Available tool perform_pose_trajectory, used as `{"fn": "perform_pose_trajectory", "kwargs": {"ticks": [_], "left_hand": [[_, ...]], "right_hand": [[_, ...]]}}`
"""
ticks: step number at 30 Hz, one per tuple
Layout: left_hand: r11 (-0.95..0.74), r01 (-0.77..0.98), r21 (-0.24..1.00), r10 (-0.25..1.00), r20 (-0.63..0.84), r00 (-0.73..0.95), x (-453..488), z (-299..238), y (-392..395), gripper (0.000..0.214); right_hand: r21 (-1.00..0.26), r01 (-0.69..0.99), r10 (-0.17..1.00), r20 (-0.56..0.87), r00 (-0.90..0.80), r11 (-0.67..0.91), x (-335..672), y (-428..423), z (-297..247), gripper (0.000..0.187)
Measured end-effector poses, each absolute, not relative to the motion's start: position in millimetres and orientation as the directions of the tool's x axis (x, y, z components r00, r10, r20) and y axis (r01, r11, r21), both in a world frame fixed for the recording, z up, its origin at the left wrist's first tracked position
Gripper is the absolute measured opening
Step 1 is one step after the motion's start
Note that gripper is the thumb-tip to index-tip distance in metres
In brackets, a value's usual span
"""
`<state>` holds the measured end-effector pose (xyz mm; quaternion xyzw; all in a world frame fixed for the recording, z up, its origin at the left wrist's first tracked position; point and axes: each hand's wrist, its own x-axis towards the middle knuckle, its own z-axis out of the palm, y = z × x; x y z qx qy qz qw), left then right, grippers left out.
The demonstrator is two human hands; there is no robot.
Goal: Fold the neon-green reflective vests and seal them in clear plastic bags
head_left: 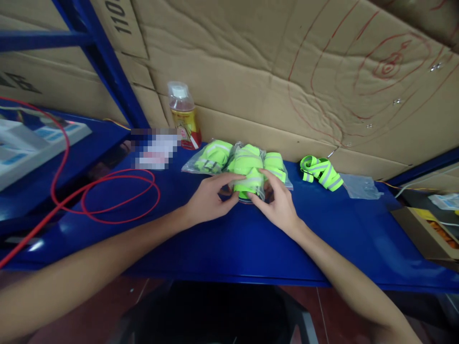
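Middle bundle in hand, one strap still lying loose

Both hands are working on the middle bagged bundle, a fluorescent yellow-green strap with pale bands, which is resting on the blue table near the foot of the cardboard wall. The left hand is gripping its left side with thumb and fingers bent; the right hand is gripping its right side in the same way. How hard they are pressing, I cannot tell.

As for progress, the left bagged bundle and the right bagged bundle are flanking the middle one closely and are looking already packed, though whether their bags are sealed is not showing clearly. The middle one is sitting in clear plastic and is seemingly being tidied or closed.

Apparently left to do: the loose strap, which is lying gathered farther right, outside any bag, with a flat clear bag lying just beside its right end, seemingly holding nothing.
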<state>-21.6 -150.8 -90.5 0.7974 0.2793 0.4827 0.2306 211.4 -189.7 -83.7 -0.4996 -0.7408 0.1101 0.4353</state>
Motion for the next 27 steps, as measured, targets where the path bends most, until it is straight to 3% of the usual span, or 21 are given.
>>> {"fn": "perform_pose_trajectory", "kwargs": {"ticks": [3, 8, 13, 16, 22, 27], "left_hand": [[-0.747, 0.196, 0.636, 0.657, 0.657, 0.37, -23, -92, -148, 0.033], [-0.841, 0.219, 0.494, 0.54, 0.783, 0.31, -23, -95, -144, 0.025], [-0.753, 0.252, 0.608, 0.658, 0.692, 0.296, -20, -99, -134, 0.014], [-0.75, 0.242, 0.615, 0.659, 0.663, 0.355, -21, -102, -130, 0.02], [-0.643, 0.249, 0.724, 0.755, 0.547, 0.361, -22, -98, -130, 0.015], [-0.729, 0.272, 0.628, 0.682, 0.631, 0.369, -20, -101, -127, 0.012]], "right_hand": [[-0.664, 0.618, 0.89, 0.433, -0.143, 0.422, 215, -190, -83, 0.062], [-0.655, 0.515, 0.802, 0.586, -0.116, 0.553, 221, -191, -85, 0.045], [-0.666, 0.542, 0.839, 0.523, -0.152, 0.513, 229, -182, -86, 0.049], [-0.678, 0.542, 0.857, 0.481, -0.185, 0.497, 233, -178, -90, 0.05], [-0.589, 0.578, 0.812, 0.521, -0.263, 0.565, 237, -176, -97, 0.049], [-0.56, 0.602, 0.809, 0.51, -0.291, 0.569, 240, -177, -100, 0.048]]}}
